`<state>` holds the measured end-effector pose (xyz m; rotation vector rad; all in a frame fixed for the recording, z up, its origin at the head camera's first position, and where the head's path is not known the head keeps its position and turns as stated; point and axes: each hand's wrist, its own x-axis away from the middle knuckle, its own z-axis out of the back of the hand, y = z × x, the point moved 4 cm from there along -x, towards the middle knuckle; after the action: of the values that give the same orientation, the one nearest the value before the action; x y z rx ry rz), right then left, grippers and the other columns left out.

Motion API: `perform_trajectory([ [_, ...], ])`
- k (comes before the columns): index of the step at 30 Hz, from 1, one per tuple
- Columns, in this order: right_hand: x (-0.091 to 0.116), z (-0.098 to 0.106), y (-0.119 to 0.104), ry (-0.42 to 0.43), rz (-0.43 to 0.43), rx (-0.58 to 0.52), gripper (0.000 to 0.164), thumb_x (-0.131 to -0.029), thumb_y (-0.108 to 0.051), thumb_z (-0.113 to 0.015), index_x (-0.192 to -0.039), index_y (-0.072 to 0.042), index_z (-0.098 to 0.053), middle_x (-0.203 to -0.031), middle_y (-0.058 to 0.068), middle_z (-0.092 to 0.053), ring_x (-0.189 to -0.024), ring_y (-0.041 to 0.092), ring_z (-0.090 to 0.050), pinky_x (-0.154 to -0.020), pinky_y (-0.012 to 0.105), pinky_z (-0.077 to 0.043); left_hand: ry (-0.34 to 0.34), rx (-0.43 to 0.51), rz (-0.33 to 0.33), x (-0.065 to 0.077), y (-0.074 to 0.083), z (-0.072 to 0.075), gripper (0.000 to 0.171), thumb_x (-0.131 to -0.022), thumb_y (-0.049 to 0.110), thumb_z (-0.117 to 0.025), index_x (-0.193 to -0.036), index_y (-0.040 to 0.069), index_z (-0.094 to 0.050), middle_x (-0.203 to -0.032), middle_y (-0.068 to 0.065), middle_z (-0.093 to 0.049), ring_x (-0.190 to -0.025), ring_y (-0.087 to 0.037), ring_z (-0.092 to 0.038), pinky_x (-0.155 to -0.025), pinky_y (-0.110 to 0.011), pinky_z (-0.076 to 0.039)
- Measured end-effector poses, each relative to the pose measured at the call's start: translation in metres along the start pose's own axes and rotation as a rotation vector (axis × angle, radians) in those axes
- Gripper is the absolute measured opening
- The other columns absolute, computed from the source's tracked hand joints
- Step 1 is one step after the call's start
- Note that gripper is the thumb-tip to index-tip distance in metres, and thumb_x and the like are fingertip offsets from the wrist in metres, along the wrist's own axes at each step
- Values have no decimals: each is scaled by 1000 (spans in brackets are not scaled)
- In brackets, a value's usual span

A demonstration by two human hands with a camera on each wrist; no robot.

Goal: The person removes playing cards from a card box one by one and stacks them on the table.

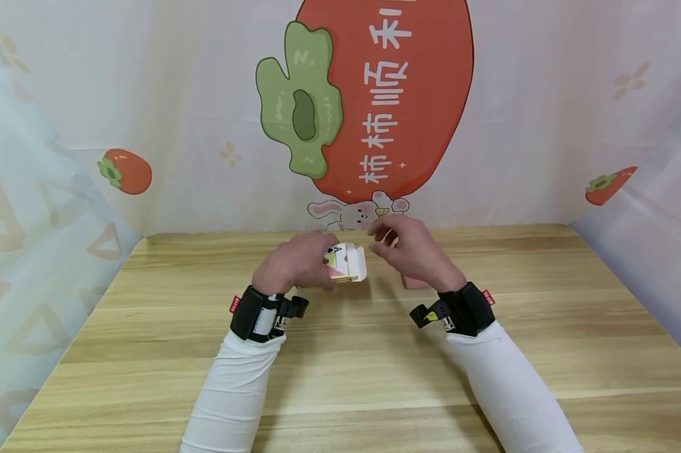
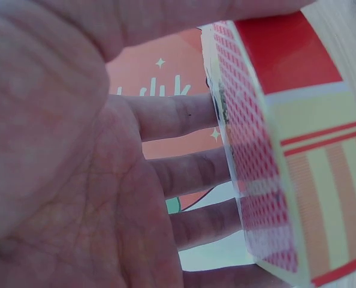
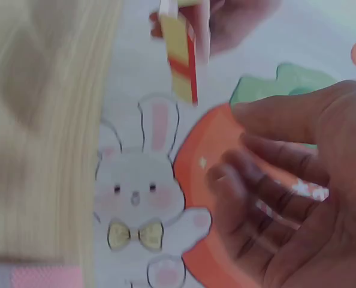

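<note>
My left hand grips a playing card box above the table, with its white end flap sticking out to the right. In the left wrist view the thumb lies along one side of the box, the fingers along the other. My right hand hovers to the right of the box, its fingers loosely bent and nothing between them. Below it on the table lies a red-patterned deck of cards, partly covered by the hand. That deck also shows at the lower left of the right wrist view.
The wooden table stretches toward me and to both sides. Right behind its far edge hangs a cloth backdrop printed with a large persimmon and a rabbit. Each wrist wears a black strap with a small camera.
</note>
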<state>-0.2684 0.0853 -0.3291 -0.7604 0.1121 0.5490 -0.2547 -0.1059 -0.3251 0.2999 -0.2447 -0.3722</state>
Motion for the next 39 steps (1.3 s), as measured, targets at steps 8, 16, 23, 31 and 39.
perform_trajectory([
  [8, -1, -15, -15, -38, 137, -86, 13, -92, -3, -73, -104, -6, -76, -100, 1, -68, -84, 18, -61, -72, 34, -54, 30, 24, -33, 1, 1, 2, 66, -73, 23, -89, -129, 9, -58, -107, -5, -60, -94, -23, -58, -75, -39, -51],
  [16, -2, -21, -12, -57, 42, -53, 6, -91, -12, -76, -96, -9, -76, -89, 0, -69, -76, 18, -60, -64, 32, -53, 60, 7, -72, 1, 4, 4, 68, -73, 23, -89, -132, 9, -58, -108, -6, -62, -96, -23, -57, -77, -37, -51],
  [23, -3, -25, -8, -57, -20, -36, 7, -90, -16, -78, -90, -9, -76, -87, 0, -69, -74, 17, -60, -63, 31, -50, 75, -13, -99, 0, 6, 3, 70, -73, 24, -90, -133, 10, -58, -108, -5, -61, -96, -22, -57, -75, -36, -52],
  [31, -2, -26, -6, -25, -92, -43, 12, -88, -16, -79, -81, -9, -72, -77, 0, -66, -68, 15, -60, -61, 30, -49, 75, -19, -95, -1, 9, 2, 71, -73, 25, -90, -135, 11, -58, -110, -5, -60, -97, -22, -56, -75, -36, -52],
  [39, -1, -26, -4, -32, -161, -51, 16, -88, -19, -80, -79, -8, -71, -75, 1, -66, -68, 17, -60, -59, 30, -48, 82, -29, -116, -1, 10, 3, 70, -73, 25, -90, -134, 11, -59, -109, -5, -60, -96, -22, -57, -75, -36, -52],
])
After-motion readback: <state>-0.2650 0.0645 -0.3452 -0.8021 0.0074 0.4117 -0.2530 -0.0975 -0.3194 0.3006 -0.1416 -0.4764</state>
